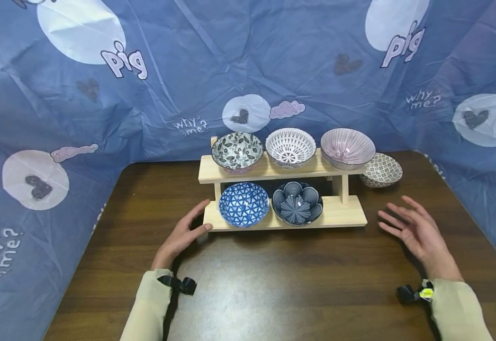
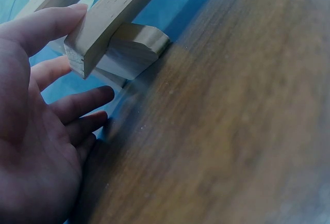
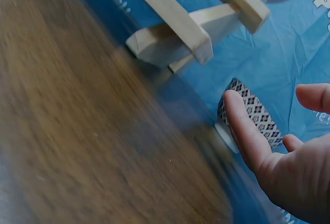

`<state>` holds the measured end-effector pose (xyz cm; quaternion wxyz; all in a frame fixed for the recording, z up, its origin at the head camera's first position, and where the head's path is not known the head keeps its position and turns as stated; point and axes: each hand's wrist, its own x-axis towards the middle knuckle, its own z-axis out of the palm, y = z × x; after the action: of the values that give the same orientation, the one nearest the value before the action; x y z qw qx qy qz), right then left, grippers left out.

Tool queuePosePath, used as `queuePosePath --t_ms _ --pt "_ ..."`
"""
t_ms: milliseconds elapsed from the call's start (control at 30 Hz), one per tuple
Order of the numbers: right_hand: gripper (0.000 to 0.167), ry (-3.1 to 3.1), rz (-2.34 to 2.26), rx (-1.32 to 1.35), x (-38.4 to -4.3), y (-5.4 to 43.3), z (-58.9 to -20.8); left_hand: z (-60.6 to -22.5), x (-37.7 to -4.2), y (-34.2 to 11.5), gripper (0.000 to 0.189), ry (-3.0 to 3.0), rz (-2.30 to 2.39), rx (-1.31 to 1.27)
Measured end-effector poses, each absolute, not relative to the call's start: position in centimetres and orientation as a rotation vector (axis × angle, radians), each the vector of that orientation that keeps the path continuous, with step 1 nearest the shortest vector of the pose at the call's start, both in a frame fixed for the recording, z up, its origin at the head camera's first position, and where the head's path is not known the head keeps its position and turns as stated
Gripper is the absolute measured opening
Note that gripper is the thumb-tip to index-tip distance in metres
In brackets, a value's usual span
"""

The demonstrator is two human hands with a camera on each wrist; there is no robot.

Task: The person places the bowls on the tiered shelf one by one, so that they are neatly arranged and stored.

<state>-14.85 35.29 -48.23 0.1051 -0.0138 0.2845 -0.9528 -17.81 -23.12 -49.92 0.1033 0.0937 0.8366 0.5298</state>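
Note:
A two-tier wooden rack (image 1: 341, 211) stands on the table and holds several patterned bowls. My left hand (image 1: 182, 237) is at the left end of its lower shelf, thumb at the front corner and index finger farther back. In the left wrist view the thumb and index fingertips reach the plank end (image 2: 77, 61), the other fingers extended below. Off the rack's right end, my right hand (image 1: 418, 234) hovers with spread fingers, holding nothing. Behind it, a small bowl with a dark diamond pattern (image 1: 381, 171) sits on the table; the right wrist view shows that bowl (image 3: 258, 118) partly behind a finger.
On the upper shelf are a leaf-patterned bowl (image 1: 237, 150), a white-and-dark bowl (image 1: 291, 147) and a purple-striped bowl (image 1: 347, 147). Below are a blue triangle-patterned bowl (image 1: 244, 204) and a dark flower-shaped-pattern bowl (image 1: 297, 204). A blue printed cloth (image 1: 166, 94) hangs behind the table (image 1: 273, 284).

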Motion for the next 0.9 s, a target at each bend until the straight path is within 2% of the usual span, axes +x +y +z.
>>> queuePosePath --t_ms 367,667,900 --pt "0.028 0.911 -2.834 0.156 -16.9 35.7 -48.6 -49.9 -17.8 -23.1 0.070 2.463 1.568 0.270" --pt "0.031 0.952 -2.832 0.258 -18.4 36.0 -48.7 -49.8 -17.8 -23.0 0.070 2.456 1.565 0.259" --pt "0.040 0.989 -2.816 0.315 -19.4 36.1 -48.6 -49.8 -17.8 -23.0 0.071 2.454 1.576 0.260"
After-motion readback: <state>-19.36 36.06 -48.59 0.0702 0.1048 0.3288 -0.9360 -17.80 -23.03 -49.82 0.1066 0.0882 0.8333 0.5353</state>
